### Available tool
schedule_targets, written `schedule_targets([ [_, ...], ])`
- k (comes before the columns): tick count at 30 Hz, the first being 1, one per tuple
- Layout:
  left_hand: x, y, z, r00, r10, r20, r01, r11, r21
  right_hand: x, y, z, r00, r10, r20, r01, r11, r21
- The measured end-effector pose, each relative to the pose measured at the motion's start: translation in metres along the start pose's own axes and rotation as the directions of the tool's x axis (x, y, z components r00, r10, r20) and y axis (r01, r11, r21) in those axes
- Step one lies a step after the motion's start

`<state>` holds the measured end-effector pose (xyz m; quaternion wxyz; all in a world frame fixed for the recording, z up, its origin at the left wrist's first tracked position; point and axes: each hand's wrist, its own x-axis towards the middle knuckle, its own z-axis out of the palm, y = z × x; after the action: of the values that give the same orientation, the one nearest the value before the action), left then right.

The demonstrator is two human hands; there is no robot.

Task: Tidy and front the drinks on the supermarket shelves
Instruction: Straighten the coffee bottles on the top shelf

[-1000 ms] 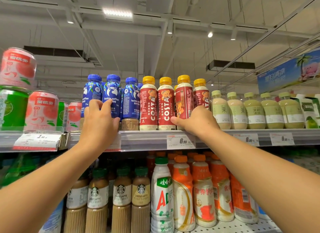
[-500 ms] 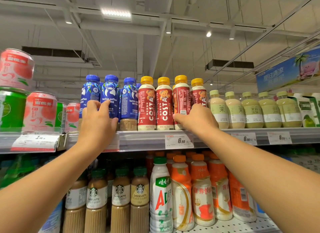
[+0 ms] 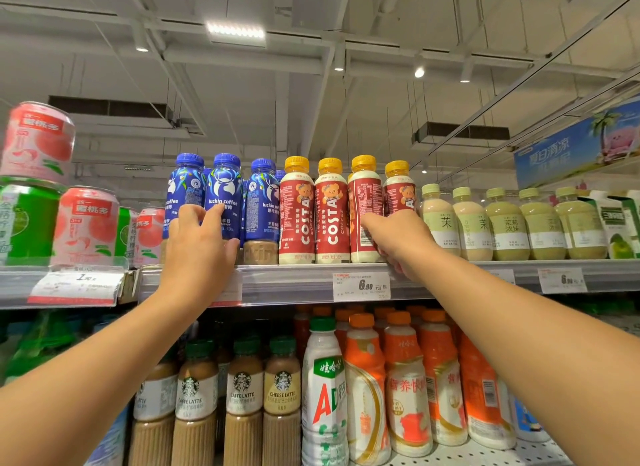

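Observation:
On the top shelf (image 3: 294,282) stand blue Luckin coffee bottles and red Costa bottles with yellow caps. My left hand (image 3: 199,247) grips the second blue Luckin bottle (image 3: 224,195) low on its body, fingers wrapped round its front. My right hand (image 3: 398,240) holds the third Costa bottle (image 3: 365,202), which shows its barcode side instead of its logo. The two Costa bottles (image 3: 330,212) left of it face forward. A fourth Costa bottle (image 3: 400,191) stands just behind my right hand.
Pale green tea bottles (image 3: 507,223) fill the shelf to the right, peach and green cans (image 3: 85,223) the left. Below are Starbucks latte bottles (image 3: 242,399) and white and orange AD drink bottles (image 3: 367,389). A 6.90 price tag (image 3: 362,286) hangs on the shelf edge.
My right hand has closed round the third Costa bottle and turned it, so its barcode side now faces out. My left hand has kept its hold on the blue bottle.

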<state>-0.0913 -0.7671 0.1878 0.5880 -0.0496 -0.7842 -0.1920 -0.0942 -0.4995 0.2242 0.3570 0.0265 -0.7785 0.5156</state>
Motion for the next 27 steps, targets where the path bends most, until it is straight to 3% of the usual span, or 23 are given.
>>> schedule_targets([
  [3,0.001,0.0,0.0,1.0,-0.002,0.0,0.002,1.0,0.004,0.004,0.001,-0.002,1.0,-0.021,-0.01,0.021,0.999,0.029],
  [7,0.001,0.0,0.001,1.0,-0.003,-0.002,0.003,1.0,0.004,-0.005,0.002,0.002,0.968,-0.16,-0.192,0.089,0.939,-0.331],
  [10,0.001,-0.001,0.001,1.0,-0.002,-0.003,0.002,1.0,-0.003,-0.007,0.002,0.001,0.985,-0.09,-0.148,0.053,0.97,-0.236],
  [15,0.001,0.0,0.001,1.0,-0.002,-0.003,0.002,1.0,0.001,-0.007,0.005,-0.002,0.981,-0.158,-0.114,0.122,0.954,-0.275],
  [27,0.001,0.0,-0.001,1.0,-0.016,0.011,0.016,1.0,0.006,-0.006,0.007,0.004,0.982,-0.161,-0.102,0.116,0.93,-0.348],
])
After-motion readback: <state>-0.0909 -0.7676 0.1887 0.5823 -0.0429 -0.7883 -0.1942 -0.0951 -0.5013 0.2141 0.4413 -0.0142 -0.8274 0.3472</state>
